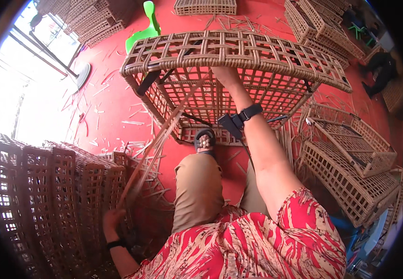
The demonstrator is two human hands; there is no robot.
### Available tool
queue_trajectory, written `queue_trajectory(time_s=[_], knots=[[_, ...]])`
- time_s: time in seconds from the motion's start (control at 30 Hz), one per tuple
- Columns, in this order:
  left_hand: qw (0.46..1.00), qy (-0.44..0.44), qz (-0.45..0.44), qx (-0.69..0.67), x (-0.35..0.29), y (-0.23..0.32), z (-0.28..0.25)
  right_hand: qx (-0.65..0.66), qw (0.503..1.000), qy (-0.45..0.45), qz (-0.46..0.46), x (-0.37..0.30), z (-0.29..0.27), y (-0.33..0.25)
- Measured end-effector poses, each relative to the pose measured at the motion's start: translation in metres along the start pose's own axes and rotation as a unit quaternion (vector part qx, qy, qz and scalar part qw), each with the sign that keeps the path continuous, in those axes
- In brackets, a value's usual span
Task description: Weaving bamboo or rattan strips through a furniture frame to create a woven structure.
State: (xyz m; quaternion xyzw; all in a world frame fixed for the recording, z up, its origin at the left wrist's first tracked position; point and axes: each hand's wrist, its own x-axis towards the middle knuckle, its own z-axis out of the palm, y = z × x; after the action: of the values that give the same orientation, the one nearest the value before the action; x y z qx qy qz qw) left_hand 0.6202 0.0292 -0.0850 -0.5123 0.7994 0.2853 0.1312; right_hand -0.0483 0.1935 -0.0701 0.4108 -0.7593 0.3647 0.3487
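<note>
A large woven rattan basket frame point(238, 61) stands tilted in front of me, its lattice held on dark rods. My right hand point(225, 75) reaches into it under the near braided edge; the fingers are hidden behind the weave. From beside that hand, a long flat rattan strip point(164, 128) runs down and left, pulled nearly straight. Its lower end meets my left hand point(113, 219), which is closed around it low at the left and a little blurred. A second, paler length point(152, 156) runs close along the strip.
Stacked woven baskets point(48, 195) stand close on my left. More baskets point(350, 172) lie at the right, others at the back. A green plastic chair point(148, 28) is behind the frame. Cane scraps litter the red floor point(106, 100). A person's dark-clothed legs point(380, 69) show at far right.
</note>
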Motion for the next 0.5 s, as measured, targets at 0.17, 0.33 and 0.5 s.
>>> queue_trajectory(time_s=[0.17, 0.33, 0.5], knots=[[0.969, -0.153, -0.18, -0.069, -0.027, -0.014, -0.014, -0.088, 0.995, -0.02, -0.035, -0.001, -0.013, -0.003], [0.942, 0.125, 0.306, -0.061, 0.048, 0.106, 0.018, 0.205, 0.964, -0.086, 0.146, -0.003, -0.017, 0.011], [0.855, -0.006, 0.463, -0.232, 0.119, 0.341, 0.049, 0.386, 0.805, -0.219, 0.394, -0.023, -0.048, 0.012]])
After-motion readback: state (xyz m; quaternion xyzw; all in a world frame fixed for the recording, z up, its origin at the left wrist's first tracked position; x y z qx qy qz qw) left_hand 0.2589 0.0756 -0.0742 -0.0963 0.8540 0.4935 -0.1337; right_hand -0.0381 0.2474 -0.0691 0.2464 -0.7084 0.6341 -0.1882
